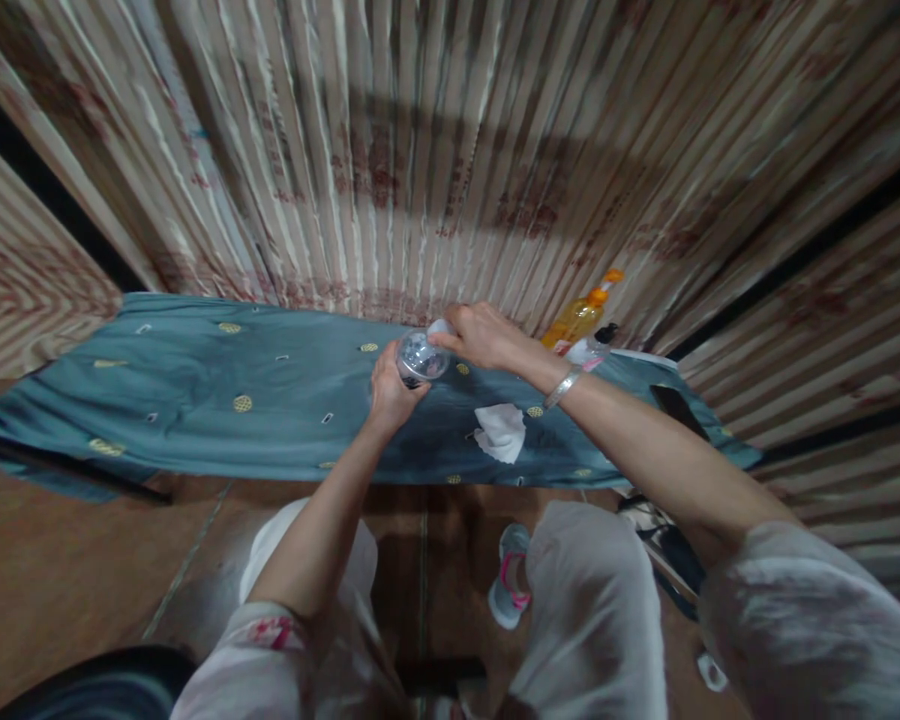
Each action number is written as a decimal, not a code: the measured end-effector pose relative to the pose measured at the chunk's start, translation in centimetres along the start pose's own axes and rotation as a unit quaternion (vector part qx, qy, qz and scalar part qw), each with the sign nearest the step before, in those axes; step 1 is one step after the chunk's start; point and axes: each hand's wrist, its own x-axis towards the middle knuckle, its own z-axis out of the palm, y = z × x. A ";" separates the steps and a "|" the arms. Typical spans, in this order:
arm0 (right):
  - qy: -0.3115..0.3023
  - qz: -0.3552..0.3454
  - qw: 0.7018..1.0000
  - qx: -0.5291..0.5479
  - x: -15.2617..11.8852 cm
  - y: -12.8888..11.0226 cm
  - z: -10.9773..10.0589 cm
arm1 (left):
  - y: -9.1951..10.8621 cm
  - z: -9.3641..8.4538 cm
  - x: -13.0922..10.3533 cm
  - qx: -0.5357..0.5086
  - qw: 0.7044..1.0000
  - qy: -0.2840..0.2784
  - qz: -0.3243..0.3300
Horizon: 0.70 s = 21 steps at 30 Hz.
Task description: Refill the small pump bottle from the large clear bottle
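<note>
My left hand (395, 392) is wrapped around a clear, rounded container (423, 362), held above the blue-green cloth (195, 390). Dark spots show through its see-through top, but I cannot make out what is inside. At the container's upper right edge is my right hand (484, 335), its fingers closed on a small white wipe (440, 328) that touches the container. Part of the wipe is hidden by the fingers. A second, crumpled white wipe (500, 432) lies on the cloth, nearer to me and below the right wrist.
Behind my right forearm stand an orange pump bottle (576, 320) and a clear plastic item (589, 352). A dark flat object (679, 410) lies at the table's right end. Pleated curtains (420, 150) hang close behind. Shoes (664, 550) are on the floor at right.
</note>
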 end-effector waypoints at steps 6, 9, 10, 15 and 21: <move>0.029 -0.001 0.995 0.100 0.3 1.7 1.2 | 0.5 -0.2 0.1 0.012 1.000 0.009 -0.001; 0.029 0.003 0.978 0.209 -1.2 4.2 4.3 | 0.9 -0.5 0.0 0.010 1.000 0.014 0.000; 0.024 0.029 0.975 0.217 -2.2 5.0 5.8 | 1.0 -0.7 0.0 0.007 1.000 0.015 -0.004; -0.096 0.151 0.978 0.108 -7.9 7.2 13.9 | 2.0 -1.3 -0.2 -0.035 0.998 0.016 -0.040; -0.097 0.179 0.970 0.134 -9.7 6.4 18.6 | 3.5 0.0 -0.6 -0.116 0.986 0.010 -0.123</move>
